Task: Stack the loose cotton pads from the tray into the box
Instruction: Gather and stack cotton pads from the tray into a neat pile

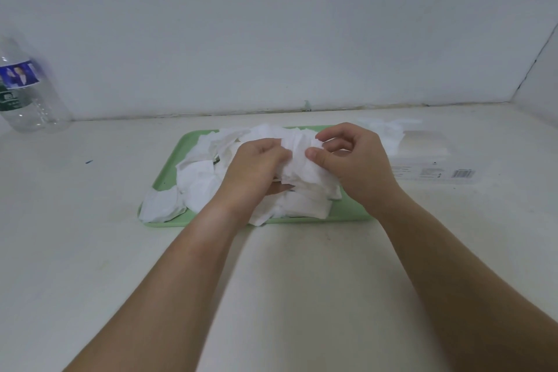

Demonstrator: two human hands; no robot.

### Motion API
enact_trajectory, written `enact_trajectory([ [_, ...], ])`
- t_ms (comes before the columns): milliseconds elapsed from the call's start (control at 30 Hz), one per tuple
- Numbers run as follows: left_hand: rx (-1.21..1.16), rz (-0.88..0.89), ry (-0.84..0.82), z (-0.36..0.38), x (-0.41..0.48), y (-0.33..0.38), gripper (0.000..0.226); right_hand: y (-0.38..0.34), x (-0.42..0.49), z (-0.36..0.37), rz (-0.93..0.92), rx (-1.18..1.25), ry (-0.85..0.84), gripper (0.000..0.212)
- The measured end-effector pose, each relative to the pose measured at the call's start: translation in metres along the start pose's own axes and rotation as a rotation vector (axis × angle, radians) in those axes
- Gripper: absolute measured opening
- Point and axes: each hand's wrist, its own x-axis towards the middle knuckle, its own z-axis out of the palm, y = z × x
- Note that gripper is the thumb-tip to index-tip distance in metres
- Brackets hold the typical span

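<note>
A light green tray point(169, 169) lies in the middle of the white table, heaped with several loose white cotton pads point(196, 181). Above the heap, my left hand point(256, 169) grips a bunch of pads point(302, 166) with curled fingers. My right hand point(353, 160) pinches the same bunch from the right between thumb and fingertips. The clear plastic box point(428, 160) sits just right of the tray, a barcode label on its front and white pads showing inside and at its back edge.
A clear plastic water bottle point(24, 90) with a blue and green label stands at the far left against the wall. White walls close the table at the back and right. Bare tabletop lies between the tray and me.
</note>
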Motion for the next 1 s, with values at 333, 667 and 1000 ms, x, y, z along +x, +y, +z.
enact_trajectory([
  [333, -0.05, -0.024, 0.012, 0.007, -0.003, -0.004, 0.043, -0.001, -0.003, 0.007, -0.01, 0.042, 0.009, 0.015],
  [667, -0.178, 0.002, 0.133, -0.004, 0.002, -0.001, 0.045, -0.014, -0.012, -0.003, 0.223, 0.399, -0.255, 0.016],
  [1000, -0.222, 0.004, 0.136, -0.009, 0.003, 0.0, 0.028, -0.02, -0.011, -0.024, 0.282, 0.634, -0.143, 0.027],
])
